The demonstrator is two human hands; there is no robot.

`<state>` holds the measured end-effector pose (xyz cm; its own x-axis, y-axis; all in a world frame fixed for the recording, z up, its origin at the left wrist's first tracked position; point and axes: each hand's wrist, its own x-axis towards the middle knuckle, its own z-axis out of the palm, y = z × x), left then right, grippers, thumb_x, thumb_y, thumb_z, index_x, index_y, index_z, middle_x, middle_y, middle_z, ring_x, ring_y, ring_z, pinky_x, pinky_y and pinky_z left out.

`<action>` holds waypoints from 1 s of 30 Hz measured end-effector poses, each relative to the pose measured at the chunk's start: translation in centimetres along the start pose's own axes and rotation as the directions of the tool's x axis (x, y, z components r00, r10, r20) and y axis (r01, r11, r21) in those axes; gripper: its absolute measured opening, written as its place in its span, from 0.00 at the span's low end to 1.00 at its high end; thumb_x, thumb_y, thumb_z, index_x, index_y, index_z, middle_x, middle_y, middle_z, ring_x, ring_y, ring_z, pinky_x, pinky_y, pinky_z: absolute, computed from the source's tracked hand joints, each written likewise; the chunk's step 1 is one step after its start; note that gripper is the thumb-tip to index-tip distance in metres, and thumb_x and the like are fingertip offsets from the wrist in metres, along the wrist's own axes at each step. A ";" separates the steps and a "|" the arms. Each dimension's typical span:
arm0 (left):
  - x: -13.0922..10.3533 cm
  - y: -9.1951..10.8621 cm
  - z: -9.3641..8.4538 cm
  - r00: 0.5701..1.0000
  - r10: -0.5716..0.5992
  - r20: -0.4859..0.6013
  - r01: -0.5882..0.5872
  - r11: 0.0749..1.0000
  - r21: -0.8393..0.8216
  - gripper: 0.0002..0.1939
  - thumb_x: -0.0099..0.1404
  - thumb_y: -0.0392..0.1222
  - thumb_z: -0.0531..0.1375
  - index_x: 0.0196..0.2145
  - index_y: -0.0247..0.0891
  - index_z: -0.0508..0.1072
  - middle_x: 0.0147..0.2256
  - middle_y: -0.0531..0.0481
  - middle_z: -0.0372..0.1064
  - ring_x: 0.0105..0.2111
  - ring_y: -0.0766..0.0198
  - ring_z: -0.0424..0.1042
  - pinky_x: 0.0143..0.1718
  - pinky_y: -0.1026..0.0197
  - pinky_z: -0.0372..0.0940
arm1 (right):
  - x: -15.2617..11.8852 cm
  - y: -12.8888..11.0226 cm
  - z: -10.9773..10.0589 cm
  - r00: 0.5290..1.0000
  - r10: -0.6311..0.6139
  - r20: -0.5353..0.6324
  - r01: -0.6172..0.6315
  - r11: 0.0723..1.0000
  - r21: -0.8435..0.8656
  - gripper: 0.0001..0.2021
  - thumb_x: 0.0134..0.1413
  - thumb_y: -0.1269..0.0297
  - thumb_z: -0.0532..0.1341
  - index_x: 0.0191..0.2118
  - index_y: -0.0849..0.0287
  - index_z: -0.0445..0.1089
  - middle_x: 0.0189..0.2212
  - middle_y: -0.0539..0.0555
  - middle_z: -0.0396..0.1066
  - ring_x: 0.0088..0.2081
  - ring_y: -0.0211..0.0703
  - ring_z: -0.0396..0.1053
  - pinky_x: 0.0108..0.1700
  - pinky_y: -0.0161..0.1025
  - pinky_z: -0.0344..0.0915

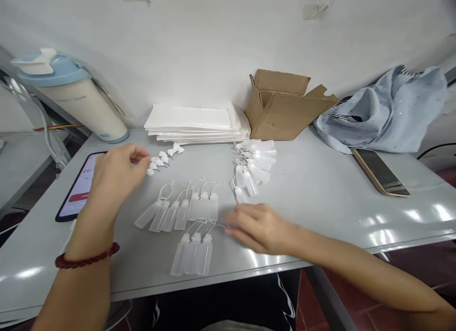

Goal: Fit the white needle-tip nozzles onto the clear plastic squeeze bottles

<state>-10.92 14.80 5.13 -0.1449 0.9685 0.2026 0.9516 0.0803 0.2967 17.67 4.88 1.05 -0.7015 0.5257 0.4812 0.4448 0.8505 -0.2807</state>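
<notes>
My left hand (119, 176) is over the left of the table, its thumb and fingertips pinched together beside a cluster of small white needle-tip caps (158, 161). Whatever lies between those fingertips is hidden. My right hand (258, 226) is blurred by motion, with bent fingers, just below a single small bottle (241, 194). Between the hands lies a row of translucent squeeze bottles (182, 214) with looped cap straps. Nearer me rest three more squeeze bottles (195, 255). Further back on the right, several capped bottles (258, 162) form a fanned pile.
Against the wall stand a stack of white packets (194, 122) and an open cardboard box (285, 108). A tumbler (78, 96) and a lit phone (80, 188) are on the left. Blue patterned cloth (384, 112) and another phone (381, 172) lie to the right.
</notes>
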 end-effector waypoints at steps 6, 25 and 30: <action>0.5 -1.9 -0.1 0.980 0.074 0.183 -0.076 0.997 0.002 0.07 0.55 0.47 0.59 0.28 0.44 0.75 0.24 0.52 0.72 0.30 0.53 0.71 0.35 0.56 0.60 | -0.4 -1.7 0.7 0.956 -0.119 0.268 0.102 0.992 0.077 0.14 0.68 0.66 0.49 0.55 0.59 0.62 0.32 0.51 0.67 0.28 0.36 0.61 0.26 0.34 0.56; -0.3 -1.0 1.1 0.970 0.107 0.216 -0.096 0.994 -0.059 0.04 0.51 0.43 0.60 0.23 0.44 0.74 0.22 0.52 0.71 0.27 0.55 0.67 0.30 0.59 0.57 | -0.2 -2.4 1.8 0.946 -0.107 0.306 0.090 0.993 0.071 0.21 0.68 0.50 0.44 0.49 0.57 0.67 0.27 0.49 0.64 0.24 0.36 0.58 0.24 0.36 0.53; -0.6 -0.9 1.1 0.967 0.132 0.216 -0.121 0.991 -0.064 0.05 0.54 0.43 0.59 0.24 0.44 0.75 0.23 0.50 0.71 0.28 0.53 0.67 0.31 0.57 0.58 | -0.3 -2.5 1.8 0.950 -0.084 0.302 0.075 0.996 0.040 0.21 0.68 0.54 0.44 0.37 0.58 0.70 0.23 0.48 0.62 0.20 0.35 0.53 0.22 0.35 0.49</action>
<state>-11.45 14.38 3.73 0.0442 0.9984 0.0339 0.9430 -0.0529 0.3286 15.76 2.60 0.14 -0.8716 0.4333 0.2294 0.3683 0.8875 -0.2770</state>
